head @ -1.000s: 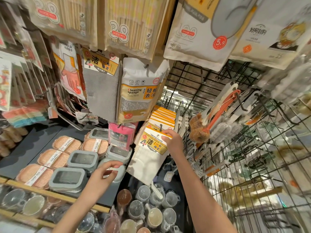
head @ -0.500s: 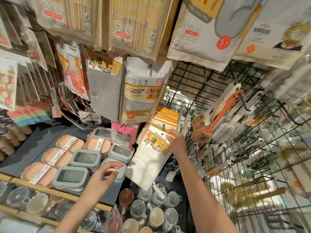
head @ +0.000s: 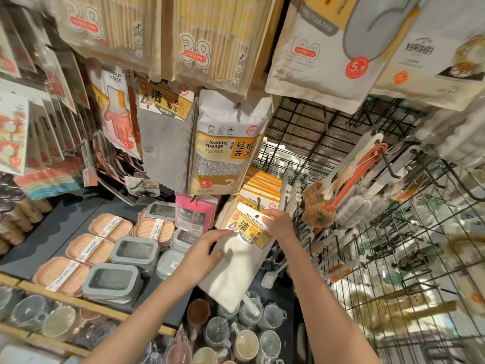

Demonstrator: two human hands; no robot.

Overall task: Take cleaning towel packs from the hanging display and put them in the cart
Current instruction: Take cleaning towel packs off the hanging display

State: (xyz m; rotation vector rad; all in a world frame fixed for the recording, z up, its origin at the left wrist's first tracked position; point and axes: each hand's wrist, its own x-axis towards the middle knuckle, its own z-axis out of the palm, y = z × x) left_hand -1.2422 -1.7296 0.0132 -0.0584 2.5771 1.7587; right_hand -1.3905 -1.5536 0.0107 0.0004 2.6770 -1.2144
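A white cleaning towel pack [head: 236, 269] with a yellow header card hangs free of its hook, tilted, in the middle of the view. My right hand [head: 279, 223] pinches the card's top right corner. My left hand [head: 202, 254] touches the pack's left edge, fingers spread along the cloth. Behind it, several more towel packs [head: 262, 185] hang in a row on the same hook. A grey towel pack [head: 165, 143] hangs higher up on the left. No cart is in view.
A cleaning sponge bag [head: 225, 145] hangs right above the towel row. Orange-handled brushes [head: 338, 185] hang on the wire grid [head: 393, 245] to the right. Below lie soap boxes [head: 123, 258] on a dark shelf and glass mugs [head: 246, 334].
My right hand has pulled the front towel pack off its hook, out and down. My left hand has risen from near the soap boxes to the pack's left edge.
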